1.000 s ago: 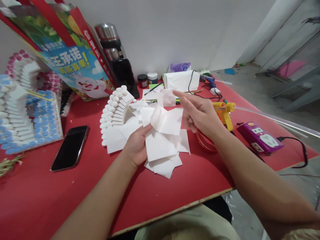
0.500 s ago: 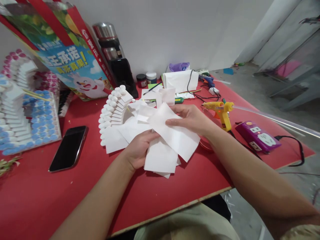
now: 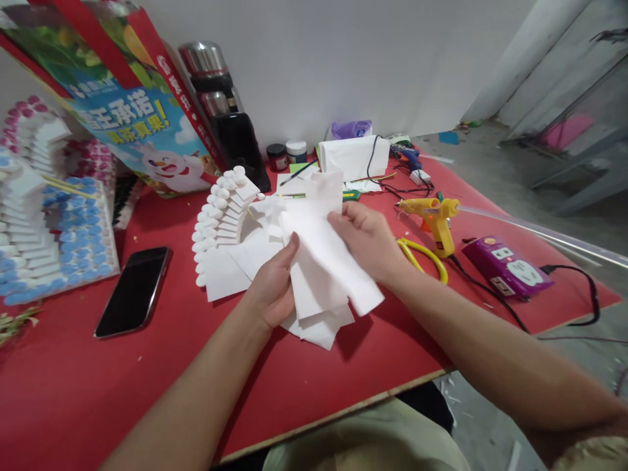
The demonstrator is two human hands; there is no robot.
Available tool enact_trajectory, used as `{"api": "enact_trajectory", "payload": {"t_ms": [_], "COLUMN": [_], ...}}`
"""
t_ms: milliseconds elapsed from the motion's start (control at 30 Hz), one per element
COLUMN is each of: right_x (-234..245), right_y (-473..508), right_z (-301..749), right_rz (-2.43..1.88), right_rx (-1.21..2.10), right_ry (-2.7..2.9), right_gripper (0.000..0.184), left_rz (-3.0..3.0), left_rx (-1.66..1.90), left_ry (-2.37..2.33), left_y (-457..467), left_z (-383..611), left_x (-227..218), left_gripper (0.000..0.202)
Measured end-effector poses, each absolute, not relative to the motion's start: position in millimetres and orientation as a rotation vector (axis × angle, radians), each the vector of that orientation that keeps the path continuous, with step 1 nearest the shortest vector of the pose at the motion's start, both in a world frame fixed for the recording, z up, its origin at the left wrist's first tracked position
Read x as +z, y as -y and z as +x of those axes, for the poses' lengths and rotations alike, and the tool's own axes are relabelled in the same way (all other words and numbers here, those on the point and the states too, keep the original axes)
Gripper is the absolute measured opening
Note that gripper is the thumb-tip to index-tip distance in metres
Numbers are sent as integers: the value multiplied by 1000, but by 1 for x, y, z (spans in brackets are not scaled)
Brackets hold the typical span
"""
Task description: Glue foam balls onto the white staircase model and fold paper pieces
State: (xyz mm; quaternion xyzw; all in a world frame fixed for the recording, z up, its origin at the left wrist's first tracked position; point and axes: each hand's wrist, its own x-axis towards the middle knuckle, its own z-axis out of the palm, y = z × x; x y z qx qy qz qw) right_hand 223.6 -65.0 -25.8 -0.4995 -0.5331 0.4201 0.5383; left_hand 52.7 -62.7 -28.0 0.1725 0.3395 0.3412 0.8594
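Sheets of white paper [image 3: 321, 255] are in both hands above the red table. My left hand [image 3: 275, 281] grips their left side, its thumb lying on top and the other fingers hidden underneath. My right hand [image 3: 366, 239] pinches the upper right of the top sheet, which is bent and slightly blurred. More white paper [image 3: 314, 330] lies loose on the table just below them. Beyond my left hand stands a curved row of white blocks with round white tips [image 3: 218, 219], beside further white paper [image 3: 226, 271].
A smartphone [image 3: 133, 291] lies at left, near a blue-and-white block piece [image 3: 83, 229]. To the right are yellow-handled scissors [image 3: 426, 261], a yellow glue gun [image 3: 436, 219] and a purple power strip [image 3: 507, 268]. A shopping bag [image 3: 137, 124] and thermos flasks [image 3: 209, 72] stand behind.
The top sheet has swung from a flat slant to a bent, more upright pose. My right hand has curled its fingers and shifted slightly, uncovering the yellow handles. My left thumb has moved on top.
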Motion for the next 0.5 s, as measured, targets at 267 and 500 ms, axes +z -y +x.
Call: {"api": "enact_trajectory", "payload": {"t_ms": [267, 500], "right_x": [-45, -44], "right_y": [64, 64], "right_z": [213, 213], "right_rz": [-1403, -1488], "right_rx": [657, 658], "right_ry": [1453, 1445], "right_gripper": [22, 21], "left_rz": [318, 320], "left_rx": [767, 767], "left_ry": [-601, -560], "left_y": [70, 71], "left_z": [64, 61], "left_x": [-29, -30], "left_gripper": [52, 68]}}
